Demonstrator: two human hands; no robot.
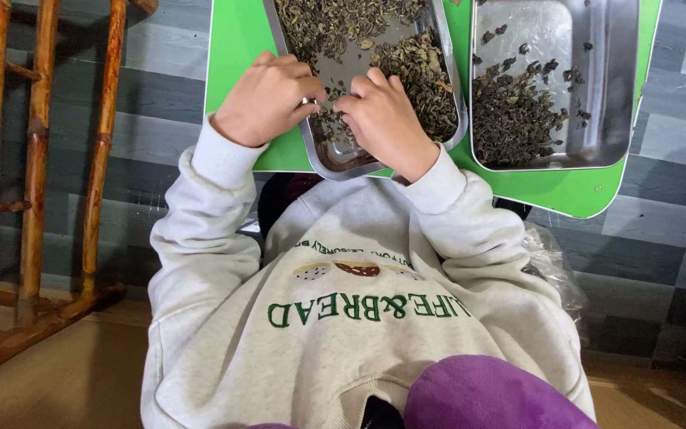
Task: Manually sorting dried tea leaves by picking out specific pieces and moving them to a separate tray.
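both hands meet over the near steel tray (335, 159) on the green surface (236, 48): left hand (267, 99) and right hand (383, 115) curl loosely, fingertips pinching bits of dried leaves (414, 79), seemingly to sort them. a second tray (621, 79) lies right of it.

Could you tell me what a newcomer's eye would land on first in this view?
Probably the bright green table at the top, bearing two steel trays of dark dried leaves. The left hand and right hand meet over the near end of the left tray, fingers pinched among the leaves; the right tray holds a smaller heap. A bamboo frame stands at the left.
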